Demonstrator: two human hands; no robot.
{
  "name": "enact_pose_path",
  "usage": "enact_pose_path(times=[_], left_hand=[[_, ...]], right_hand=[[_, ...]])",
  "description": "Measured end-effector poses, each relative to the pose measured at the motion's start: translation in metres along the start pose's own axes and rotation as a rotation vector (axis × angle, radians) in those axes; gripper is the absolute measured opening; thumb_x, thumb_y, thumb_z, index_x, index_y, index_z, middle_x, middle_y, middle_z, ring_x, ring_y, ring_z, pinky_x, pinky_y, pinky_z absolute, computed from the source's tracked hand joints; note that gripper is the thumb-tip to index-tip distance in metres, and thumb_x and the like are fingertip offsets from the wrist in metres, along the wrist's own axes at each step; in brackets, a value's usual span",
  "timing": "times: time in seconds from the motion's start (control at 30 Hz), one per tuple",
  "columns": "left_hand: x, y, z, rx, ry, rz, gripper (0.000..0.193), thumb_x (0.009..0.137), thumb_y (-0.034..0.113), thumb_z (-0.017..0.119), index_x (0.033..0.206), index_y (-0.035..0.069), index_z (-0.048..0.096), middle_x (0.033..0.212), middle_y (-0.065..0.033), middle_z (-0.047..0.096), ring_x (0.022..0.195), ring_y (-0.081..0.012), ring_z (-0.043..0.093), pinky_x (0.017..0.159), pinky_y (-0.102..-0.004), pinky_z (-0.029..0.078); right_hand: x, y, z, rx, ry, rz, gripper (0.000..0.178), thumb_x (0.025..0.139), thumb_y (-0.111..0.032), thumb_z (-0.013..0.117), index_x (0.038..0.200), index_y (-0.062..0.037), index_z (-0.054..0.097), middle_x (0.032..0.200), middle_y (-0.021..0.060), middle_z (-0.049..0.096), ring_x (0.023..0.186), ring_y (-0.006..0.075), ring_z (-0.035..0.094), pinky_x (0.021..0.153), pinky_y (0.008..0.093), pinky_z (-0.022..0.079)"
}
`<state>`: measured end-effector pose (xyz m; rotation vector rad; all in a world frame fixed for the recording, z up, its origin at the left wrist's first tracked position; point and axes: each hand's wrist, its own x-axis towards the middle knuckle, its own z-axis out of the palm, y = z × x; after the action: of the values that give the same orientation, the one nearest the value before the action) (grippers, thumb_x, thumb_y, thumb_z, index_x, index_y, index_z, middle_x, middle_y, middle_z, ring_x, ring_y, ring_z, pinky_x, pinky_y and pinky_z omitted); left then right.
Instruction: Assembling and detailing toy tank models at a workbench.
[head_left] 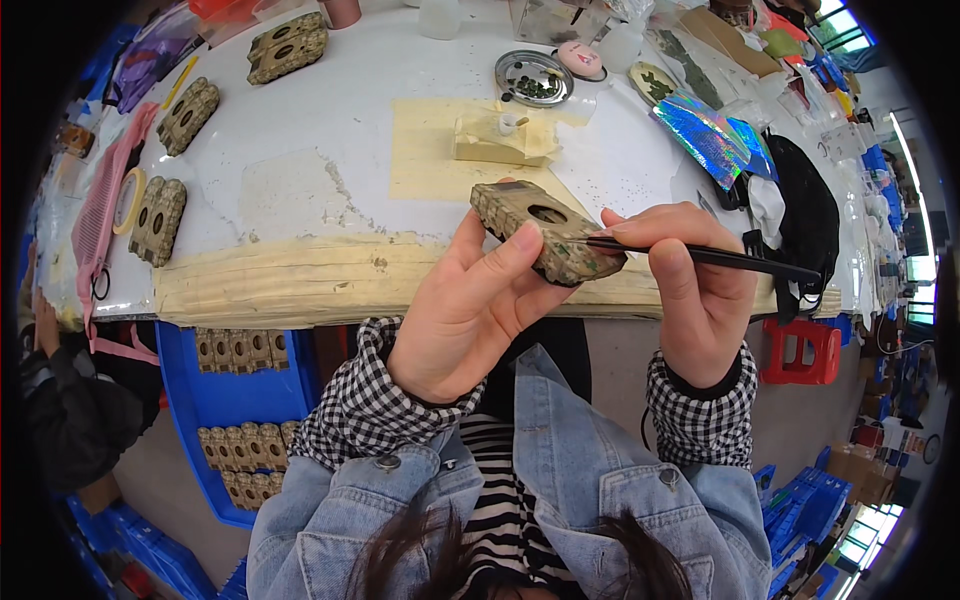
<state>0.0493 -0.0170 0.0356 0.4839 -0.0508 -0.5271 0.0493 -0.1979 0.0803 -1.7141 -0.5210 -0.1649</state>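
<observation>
My left hand (450, 310) is closed around a camouflage-patterned housing (512, 203), tilted up above the front edge of the table. A round dark opening shows in the housing's upper face. In my right hand (700, 290) I pinch slim black tweezers (755, 263), whose tip meets the housing near my left thumb. Whether the tip grips anything is too small to tell. Just beyond my hands sits a tape-covered block (485, 148) bearing a small white cup (507, 124). Behind it, a round metal dish (521, 72) contains small dark green pieces.
More camouflage housings (157, 222) lie at the table's left, near a tape roll (129, 200) and a pink mesh strip (100, 215). A blue tray (225, 397) of similar housings is below left. Shiny holographic film (705, 138) and a black bag (805, 205) lie right. A red stool (800, 352) stands below.
</observation>
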Motion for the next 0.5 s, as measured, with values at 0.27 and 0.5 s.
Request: enact_pose_path(times=[0.27,0.5], left_hand=[[0.0007,-0.0020,-0.0054,0.012,0.019,-0.005,0.041,0.101,0.019,0.040,0.138,0.005,0.030,0.131,-0.0095,0.048,0.120,-0.0182,0.050,0.100,-0.0326,0.047],[0.0006,-0.0012,-0.0037,0.018,0.027,-0.010,0.041,0.101,0.020,0.039,0.137,0.005,0.030,0.131,-0.0102,0.047,0.121,-0.0186,0.050,0.101,-0.0330,0.046]], right_hand=[[0.0005,0.0006,0.0007,-0.025,0.010,-0.021,0.015,0.093,-0.006,0.056,0.098,0.0057,0.063,0.095,0.0125,0.064,0.088,0.0152,0.060,0.081,0.0256,0.047],[0.0002,0.0012,0.0010,-0.014,0.021,-0.018,0.015,0.093,-0.007,0.056,0.098,0.0057,0.063,0.095,0.0127,0.064,0.089,0.0157,0.061,0.082,0.0260,0.047]])
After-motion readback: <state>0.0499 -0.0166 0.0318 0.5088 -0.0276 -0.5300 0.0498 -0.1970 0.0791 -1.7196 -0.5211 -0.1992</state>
